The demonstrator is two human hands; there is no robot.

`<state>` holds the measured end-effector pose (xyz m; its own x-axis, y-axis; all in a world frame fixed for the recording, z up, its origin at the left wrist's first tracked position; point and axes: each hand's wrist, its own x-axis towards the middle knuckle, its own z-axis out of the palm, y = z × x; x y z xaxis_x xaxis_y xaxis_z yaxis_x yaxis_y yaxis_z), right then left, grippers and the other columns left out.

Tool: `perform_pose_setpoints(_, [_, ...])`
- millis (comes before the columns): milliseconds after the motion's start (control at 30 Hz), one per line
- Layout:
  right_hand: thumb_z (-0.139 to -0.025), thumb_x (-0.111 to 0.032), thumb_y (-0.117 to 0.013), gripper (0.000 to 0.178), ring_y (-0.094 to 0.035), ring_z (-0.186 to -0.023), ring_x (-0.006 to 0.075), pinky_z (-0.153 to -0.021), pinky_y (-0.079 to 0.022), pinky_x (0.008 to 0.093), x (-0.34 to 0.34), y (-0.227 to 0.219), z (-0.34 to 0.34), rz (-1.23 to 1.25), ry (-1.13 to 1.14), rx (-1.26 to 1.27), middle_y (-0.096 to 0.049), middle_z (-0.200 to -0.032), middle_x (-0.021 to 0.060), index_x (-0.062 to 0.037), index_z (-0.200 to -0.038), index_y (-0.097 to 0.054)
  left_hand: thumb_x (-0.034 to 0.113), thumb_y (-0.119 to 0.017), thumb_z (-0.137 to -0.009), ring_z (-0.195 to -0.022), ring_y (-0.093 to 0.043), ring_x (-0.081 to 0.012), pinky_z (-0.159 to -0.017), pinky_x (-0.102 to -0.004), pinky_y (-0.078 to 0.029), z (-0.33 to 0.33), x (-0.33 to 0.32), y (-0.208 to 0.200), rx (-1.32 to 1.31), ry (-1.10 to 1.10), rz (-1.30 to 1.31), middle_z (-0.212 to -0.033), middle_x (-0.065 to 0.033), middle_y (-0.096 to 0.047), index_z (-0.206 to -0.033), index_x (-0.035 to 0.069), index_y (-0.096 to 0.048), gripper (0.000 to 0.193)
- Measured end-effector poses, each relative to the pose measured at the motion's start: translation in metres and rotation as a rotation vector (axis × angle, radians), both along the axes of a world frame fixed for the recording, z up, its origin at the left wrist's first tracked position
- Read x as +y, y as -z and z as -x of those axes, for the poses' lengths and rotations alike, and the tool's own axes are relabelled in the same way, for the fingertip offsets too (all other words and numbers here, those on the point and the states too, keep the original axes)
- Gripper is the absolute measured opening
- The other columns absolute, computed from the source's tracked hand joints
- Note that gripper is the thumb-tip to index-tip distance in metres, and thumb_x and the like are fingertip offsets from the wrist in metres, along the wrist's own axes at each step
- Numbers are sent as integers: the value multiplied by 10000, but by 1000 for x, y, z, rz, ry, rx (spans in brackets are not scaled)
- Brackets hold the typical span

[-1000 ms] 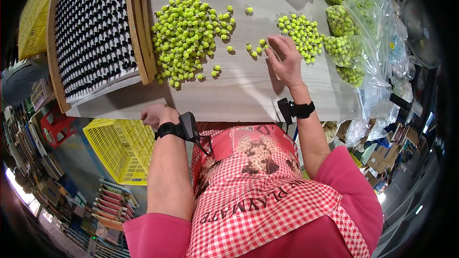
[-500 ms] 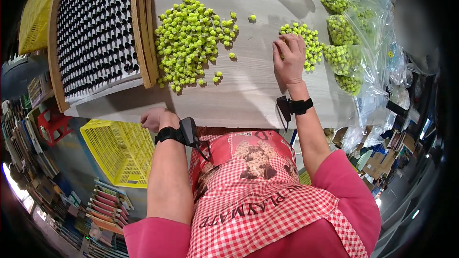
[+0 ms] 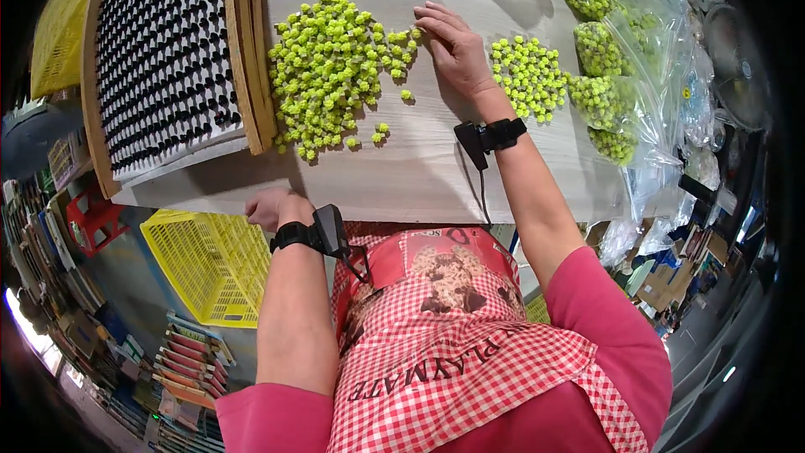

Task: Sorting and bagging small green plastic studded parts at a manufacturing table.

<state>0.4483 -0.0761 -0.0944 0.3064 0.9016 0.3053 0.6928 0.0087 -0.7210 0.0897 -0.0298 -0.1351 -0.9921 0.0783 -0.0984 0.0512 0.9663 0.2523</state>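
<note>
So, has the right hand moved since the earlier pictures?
Yes, the right hand has moved left and forward: from beside the small pile to the right edge of the large pile, nearer the tray.

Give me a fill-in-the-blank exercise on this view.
The hand between the large heap of knobbly yellow-green pieces and the smaller cluster is the person's ____ one.
The wood-framed tray of black pegs stands to the large heap's ____.
Right of the smaller cluster, similar pieces lie in clear plastic ____.
The slotted plastic crate below the edge of the pale wood-grain table is ____.

Missing words: right; left; bags; yellow.
</note>
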Motion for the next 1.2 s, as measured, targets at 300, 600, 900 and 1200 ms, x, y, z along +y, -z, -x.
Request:
perform_pose_setpoints(300, [-799, -181, -717, 295, -568, -1182, 262, -1025, -434, 386, 0, -6, 15, -40, -43, -128, -669, -1194, 61, -84, -1076, -693, 387, -279, -1010, -913, -670, -460, -843, -550, -540, -18, 4, -23, 19, -12, -6, -927, -254, -706, -1062, 42, -645, 505])
perform_pose_setpoints(600, [-782, -171, -742, 226, -598, -1076, 279, -938, -466, 406, -3, -7, 16, -67, -20, -144, -677, -1085, 70, -65, -976, -698, 390, -283, -1009, -909, -671, -459, -835, -550, -542, -24, 3, -27, 40, -3, -12, -925, -252, -706, -1060, 47, -647, 503])
perform_pose_setpoints(900, [-788, -142, -731, 254, -601, -1052, 303, -924, -493, 410, -49, -15, -9, 62, 196, -245, -644, -1082, 111, -42, -1014, -676, 394, -287, -1009, -905, -672, -457, -827, -551, -545, -19, 1, -24, 52, -6, -18, -923, -250, -706, -1057, 52, -649, 500])
perform_pose_setpoints(1200, [-845, -148, -688, 386, -487, -1308, 303, -1079, -420, 409, -43, -30, 10, 73, 142, -322, -578, -1351, 76, -113, -1227, -646, 398, -291, -1009, -900, -673, -456, -819, -552, -548, -26, 4, -33, 70, -2, -23, -921, -249, -706, -1054, 56, -651, 498])
